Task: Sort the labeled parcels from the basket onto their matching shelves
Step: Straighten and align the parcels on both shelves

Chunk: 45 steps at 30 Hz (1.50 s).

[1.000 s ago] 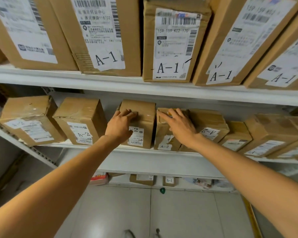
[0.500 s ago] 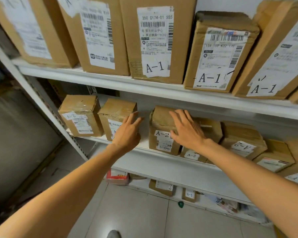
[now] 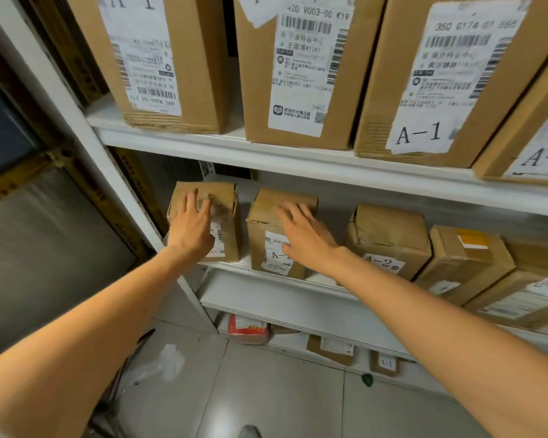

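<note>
Head view, finding: my left hand (image 3: 192,230) lies flat on the first parcel (image 3: 227,203), at the left end of the A-2 shelf (image 3: 282,300), fingers straight and spread over its top front edge. My right hand (image 3: 304,235) lies likewise on the second parcel (image 3: 261,238) just beside it, fingers straight, palm partly over the label, of which only "A-" shows. Neither hand has hold of anything. Judgement: the step in hand is seating and squaring parcels on their row, not carrying; both stand upright with a narrow gap between them. The next move, as I judge it, calls for a light push to bring the fronts level with the shelf lip, then lifting both hands away and turning to the basket, which is not in view. Count: on the A-2 shelf, five parcels seen, the third parcel (image 3: 389,235) plainly marked A-2, those further right tilted and overlapping, so more may be hidden. On the A-1 shelf (image 3: 234,150) above, four large boxes (image 3: 304,74), the rightmost cut by the frame.
</note>
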Tool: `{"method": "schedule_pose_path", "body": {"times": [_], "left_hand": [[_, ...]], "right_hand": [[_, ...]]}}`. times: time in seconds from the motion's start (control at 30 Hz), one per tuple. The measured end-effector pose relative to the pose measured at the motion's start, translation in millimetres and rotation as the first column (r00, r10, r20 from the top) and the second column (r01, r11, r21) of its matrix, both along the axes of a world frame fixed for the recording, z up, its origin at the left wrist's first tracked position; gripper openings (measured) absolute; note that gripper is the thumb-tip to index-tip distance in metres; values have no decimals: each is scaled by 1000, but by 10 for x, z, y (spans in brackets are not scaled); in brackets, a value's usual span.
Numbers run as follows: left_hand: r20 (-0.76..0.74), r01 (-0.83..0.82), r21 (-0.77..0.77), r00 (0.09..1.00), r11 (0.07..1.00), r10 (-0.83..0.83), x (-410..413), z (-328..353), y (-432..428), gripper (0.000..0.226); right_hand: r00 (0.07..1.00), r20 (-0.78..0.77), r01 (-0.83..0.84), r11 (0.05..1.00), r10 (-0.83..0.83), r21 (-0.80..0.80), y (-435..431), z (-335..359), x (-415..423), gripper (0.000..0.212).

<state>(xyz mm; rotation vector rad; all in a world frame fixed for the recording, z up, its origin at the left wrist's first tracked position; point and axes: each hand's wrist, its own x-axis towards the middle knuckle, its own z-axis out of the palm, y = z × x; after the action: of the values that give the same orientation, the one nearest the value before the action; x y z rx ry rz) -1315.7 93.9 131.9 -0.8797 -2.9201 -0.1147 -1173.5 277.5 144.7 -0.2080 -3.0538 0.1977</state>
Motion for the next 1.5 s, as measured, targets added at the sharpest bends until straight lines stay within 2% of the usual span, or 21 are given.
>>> {"method": "schedule_pose_path", "body": {"times": [0.1, 0.17, 0.27, 0.43, 0.7, 1.03, 1.27, 1.37, 1.5], "left_hand": [[91, 24, -36, 996, 999, -21, -322, -70, -38, 91], [176, 40, 20, 984, 999, -43, -433, -132, -32, 86], [128, 67, 128, 988, 989, -84, -442, -219, -12, 75], [154, 103, 201, 979, 974, -136, -463, -152, -11, 67], [167, 215, 271, 949, 938, -266, -335, -84, 237, 52], [206, 254, 218, 932, 942, -299, -113, -131, 456, 56], [296, 308, 43, 904, 950, -307, -88, 71, 437, 68], [262, 300, -85, 927, 950, -270, 73, 277, 477, 69], [209, 279, -14, 940, 960, -270, 408, 462, 480, 57]], "right_hand": [[998, 67, -2, 997, -3, 73, -90, -96, -240, 89], [995, 99, -16, 994, 5, 107, -80, -152, -323, 94], [996, 92, 0, 993, -11, 115, -29, -188, -312, 100], [999, 20, -35, 994, 33, 105, 46, -217, -237, 98], [998, 45, 30, 992, -36, 124, 241, -184, -82, 97], [995, 64, 65, 988, -75, 142, 333, -185, 183, 93], [991, 95, 79, 991, -90, 109, 281, -186, 184, 92], [996, 71, 40, 991, -49, 125, 254, -94, 177, 86], [1000, -13, -23, 992, 25, 123, 218, 39, 227, 71]]}}
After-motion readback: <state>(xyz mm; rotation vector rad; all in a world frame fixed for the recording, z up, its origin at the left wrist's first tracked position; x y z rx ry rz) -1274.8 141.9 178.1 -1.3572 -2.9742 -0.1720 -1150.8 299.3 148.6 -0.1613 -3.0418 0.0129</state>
